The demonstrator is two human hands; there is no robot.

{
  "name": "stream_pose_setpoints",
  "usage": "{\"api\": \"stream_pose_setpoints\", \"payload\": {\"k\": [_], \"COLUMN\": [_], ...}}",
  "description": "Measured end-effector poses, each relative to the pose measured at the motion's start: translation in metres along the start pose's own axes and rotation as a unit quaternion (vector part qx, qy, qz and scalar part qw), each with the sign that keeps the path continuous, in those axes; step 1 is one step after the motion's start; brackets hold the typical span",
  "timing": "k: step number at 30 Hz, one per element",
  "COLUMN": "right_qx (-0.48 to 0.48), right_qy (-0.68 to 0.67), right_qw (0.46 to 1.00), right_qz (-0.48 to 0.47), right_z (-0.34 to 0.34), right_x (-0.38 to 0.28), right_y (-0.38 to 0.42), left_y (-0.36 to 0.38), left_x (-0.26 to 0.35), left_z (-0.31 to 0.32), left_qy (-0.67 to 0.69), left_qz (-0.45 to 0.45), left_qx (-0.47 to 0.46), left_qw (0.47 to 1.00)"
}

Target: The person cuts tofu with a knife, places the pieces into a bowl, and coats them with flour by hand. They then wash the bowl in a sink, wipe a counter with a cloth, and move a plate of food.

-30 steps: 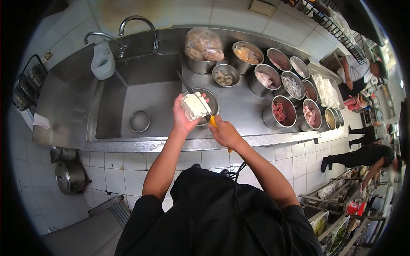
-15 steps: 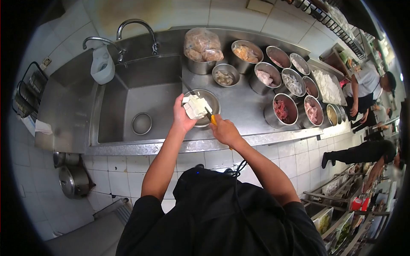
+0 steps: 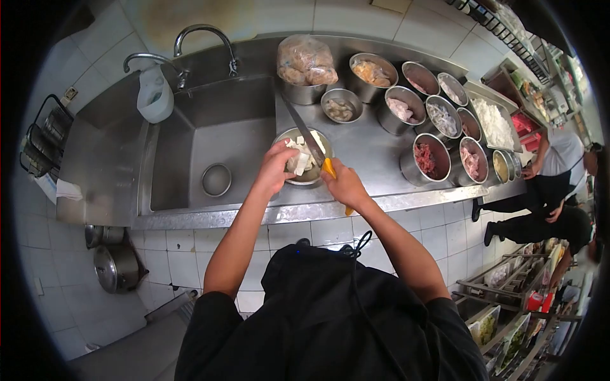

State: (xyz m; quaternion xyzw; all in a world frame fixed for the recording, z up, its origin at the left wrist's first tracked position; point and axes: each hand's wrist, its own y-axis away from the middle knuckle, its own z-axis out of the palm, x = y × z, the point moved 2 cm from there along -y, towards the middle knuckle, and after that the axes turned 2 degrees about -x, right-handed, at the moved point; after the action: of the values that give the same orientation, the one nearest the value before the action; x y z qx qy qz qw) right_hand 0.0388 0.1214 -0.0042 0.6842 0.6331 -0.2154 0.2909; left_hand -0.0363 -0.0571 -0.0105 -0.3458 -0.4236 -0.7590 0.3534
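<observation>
My left hand [image 3: 274, 168] is tipped at the near left rim of a round steel bowl [image 3: 328, 145], its fingers curved around white tofu pieces [image 3: 298, 162]. More cut tofu lies in the bowl beneath. In my right hand [image 3: 345, 186] is a knife [image 3: 307, 134], gripped by its yellow handle. Its long blade slants up and left across the bowl, over the tofu. The palm side of my left hand is mostly hidden.
Left of the bowl is a steel sink [image 3: 190, 152] with two taps. A small bowl of shrimp-like pieces [image 3: 340, 109], a bagged pot [image 3: 306, 63] and several steel pots of meat [image 3: 424, 160] crowd the counter behind and right. Co-workers [image 3: 551, 165] stand at far right.
My left hand has turned from holding the tofu flat on its palm to tipping it into the bowl. The knife now lies across the bowl, with more of its blade showing.
</observation>
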Motion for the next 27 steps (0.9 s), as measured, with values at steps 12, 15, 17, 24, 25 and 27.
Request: {"api": "stream_pose_setpoints", "payload": {"k": [12, 15, 17, 24, 25, 27], "right_qx": [-0.183, -0.196, -0.198, -0.186, -0.183, -0.178], "right_qy": [-0.373, -0.437, -0.467, -0.514, -0.51, -0.499], "right_qw": [0.901, 0.869, 0.852, 0.828, 0.831, 0.839], "right_qz": [0.122, 0.126, 0.125, 0.125, 0.124, 0.123], "right_z": [-0.019, -0.017, -0.02, -0.029, -0.03, -0.032], "right_x": [-0.023, -0.017, -0.014, -0.011, -0.011, -0.011], "right_y": [0.004, 0.002, 0.0, 0.0, -0.002, -0.003], "left_y": [-0.001, -0.018, -0.023, -0.022, -0.022, -0.019], "left_x": [-0.023, -0.025, -0.023, 0.013, 0.019, 0.028], "left_z": [-0.001, -0.001, -0.003, -0.005, -0.003, -0.002], "left_qy": [-0.617, -0.632, -0.604, -0.548, -0.557, -0.549], "left_qz": [0.245, 0.202, 0.223, 0.187, 0.185, 0.145], "left_qx": [0.073, 0.054, 0.055, 0.078, 0.077, 0.061], "left_qw": [0.744, 0.747, 0.763, 0.812, 0.806, 0.821]}}
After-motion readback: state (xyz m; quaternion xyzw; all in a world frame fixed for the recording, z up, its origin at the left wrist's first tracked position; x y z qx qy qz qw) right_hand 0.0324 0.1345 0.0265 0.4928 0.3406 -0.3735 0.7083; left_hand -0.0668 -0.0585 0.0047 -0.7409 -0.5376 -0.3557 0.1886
